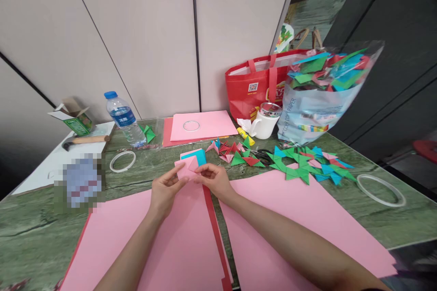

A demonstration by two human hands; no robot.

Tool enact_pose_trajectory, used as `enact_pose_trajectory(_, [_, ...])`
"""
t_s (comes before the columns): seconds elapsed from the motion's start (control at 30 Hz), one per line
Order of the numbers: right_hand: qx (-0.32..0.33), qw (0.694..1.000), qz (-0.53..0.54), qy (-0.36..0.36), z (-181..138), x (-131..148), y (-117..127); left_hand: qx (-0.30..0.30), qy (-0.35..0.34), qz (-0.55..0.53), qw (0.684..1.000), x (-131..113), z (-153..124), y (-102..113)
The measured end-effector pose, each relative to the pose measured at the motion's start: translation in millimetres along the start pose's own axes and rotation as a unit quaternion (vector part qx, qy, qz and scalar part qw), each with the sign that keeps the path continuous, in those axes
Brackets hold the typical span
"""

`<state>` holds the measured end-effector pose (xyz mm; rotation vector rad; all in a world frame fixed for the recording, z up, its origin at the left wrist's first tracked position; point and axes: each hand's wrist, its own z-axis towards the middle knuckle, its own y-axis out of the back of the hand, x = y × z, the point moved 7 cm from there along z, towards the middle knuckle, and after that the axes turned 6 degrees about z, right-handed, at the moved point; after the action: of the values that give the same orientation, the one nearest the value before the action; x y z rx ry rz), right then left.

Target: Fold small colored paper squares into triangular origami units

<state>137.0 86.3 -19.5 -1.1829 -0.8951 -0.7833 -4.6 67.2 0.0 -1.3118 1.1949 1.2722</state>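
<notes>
A small folded piece of pink paper (186, 168) is held up between both hands. My left hand (166, 190) pinches its left and lower edge between thumb and fingers. On the right side, my right hand (215, 181) grips a folded corner with thumb and forefinger. Just behind it lie blue paper squares (200, 156), partly covered by the pink piece. Beneath my forearms are large pink sheets (126, 232), with red sheets showing at the edges. Another stack of pink sheets (273, 209) lies under my right arm.
Folded paper stars (297, 170) and loose pieces lie right of centre, beside black scissors (264, 156). Behind stand a white mug (266, 122), a red bag (239, 93) and a plastic bag of folded pieces (303, 113). Leftward are a water bottle (124, 120), a hammer (87, 140) and a tape roll (123, 162).
</notes>
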Motion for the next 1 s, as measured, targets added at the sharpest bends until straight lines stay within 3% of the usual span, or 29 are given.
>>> enact_pose_trajectory(0.4, [0.015, 0.999, 0.031, -0.028, -0.1, -1.4, -0.3, -0.001, 0.004, -0.014, 1.000, 4.2, 3.6, 4.1])
enact_pose_trajectory(0.63, [0.011, 0.997, -0.048, 0.059, -0.5, 9.0, -1.9, 0.012, -0.015, 0.054, 0.998, -2.5, 0.3, 0.4])
enact_pose_trajectory(0.83, [0.007, 0.997, -0.049, 0.059, 1.7, 7.5, 1.9, 0.071, 0.001, 0.022, 0.997, -2.2, -5.3, -13.5])
enact_pose_trajectory(1.0, [0.011, 0.998, -0.034, 0.056, 1.8, 8.5, 1.8, 0.070, 0.011, 0.020, 0.997, -1.5, -6.0, -13.3])
